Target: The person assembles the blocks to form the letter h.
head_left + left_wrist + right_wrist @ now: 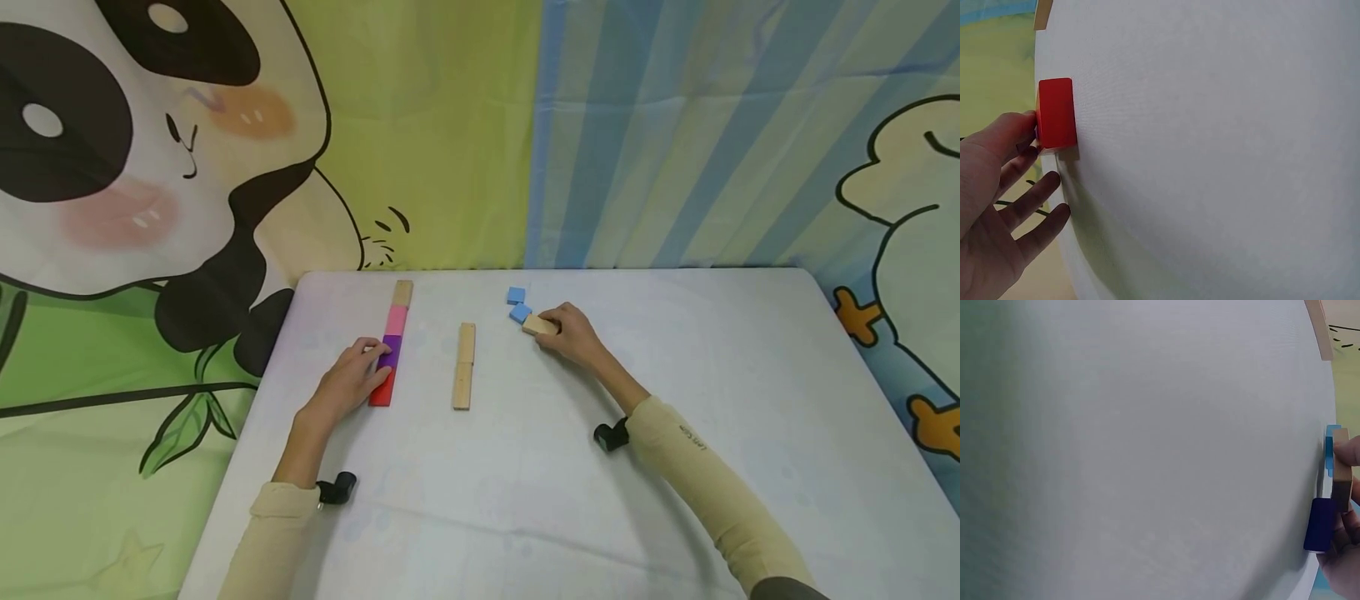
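Observation:
Four-sided blocks form a row at the left: a wooden one [402, 292], a pink one [397, 320], a purple one [389, 357] and a red one [382, 393], end to end. My left hand [347, 385] pinches the purple block between thumb and index finger, the other fingers spread loosely. Farther right, my right hand [573, 335] grips a wooden block [536, 325] by its right end. Its far end meets a small blue block [521, 312], behind which lies another blue block [516, 295]. A dark purple block [1320, 525] shows beside the right fingers in the right wrist view.
Two wooden blocks [464, 367] stand end to end in a line between the hands. The white table [712, 350] ends at a patterned cloth backdrop [450, 142]. Black wrist cameras [611, 435] stick out near both sleeves.

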`<state>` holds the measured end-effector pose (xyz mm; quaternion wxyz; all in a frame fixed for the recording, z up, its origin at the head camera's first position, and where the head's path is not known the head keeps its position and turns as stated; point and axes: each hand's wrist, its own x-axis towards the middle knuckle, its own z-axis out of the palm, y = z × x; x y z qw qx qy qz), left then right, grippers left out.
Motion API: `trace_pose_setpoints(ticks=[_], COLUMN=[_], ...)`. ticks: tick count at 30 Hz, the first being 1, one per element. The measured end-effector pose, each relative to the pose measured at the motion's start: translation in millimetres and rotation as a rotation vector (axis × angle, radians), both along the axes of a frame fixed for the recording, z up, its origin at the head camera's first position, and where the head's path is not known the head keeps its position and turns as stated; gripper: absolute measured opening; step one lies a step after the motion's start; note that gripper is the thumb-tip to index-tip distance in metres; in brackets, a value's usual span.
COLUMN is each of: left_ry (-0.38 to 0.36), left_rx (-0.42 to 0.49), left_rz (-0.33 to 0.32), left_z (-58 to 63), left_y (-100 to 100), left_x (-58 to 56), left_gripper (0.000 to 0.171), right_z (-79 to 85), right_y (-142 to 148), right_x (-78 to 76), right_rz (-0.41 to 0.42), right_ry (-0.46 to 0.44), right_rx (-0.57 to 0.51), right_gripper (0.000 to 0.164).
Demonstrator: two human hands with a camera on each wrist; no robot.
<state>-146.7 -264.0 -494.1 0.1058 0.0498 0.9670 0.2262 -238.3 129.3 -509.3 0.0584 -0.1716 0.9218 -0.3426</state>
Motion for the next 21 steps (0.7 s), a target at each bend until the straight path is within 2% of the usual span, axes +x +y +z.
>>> trace_pose_setpoints(ticks=[8, 15, 21], left_ry=[-0.008, 0.010, 0.024], left_rx=[-0.002, 0.004, 0.006], left_rz=[0.004, 0.003, -0.003], left_z=[1.4, 1.4, -0.1], left_y=[-0.2, 0.3, -0.9], left_x=[0.3, 0.5, 0.6], left_gripper=[0.047, 0.046, 0.046], right_z=[8.6, 10.2, 9.5], right_y=[0.4, -1.3, -5.8], right_x=[-2.1, -3.4, -5.1], right_rz=[-0.003, 0.014, 0.026], right_ry=[-0.032, -0.110, -0.107], right_rx=[-0.044, -0.114, -0.168], right_gripper=[0.041, 0.046, 0.046])
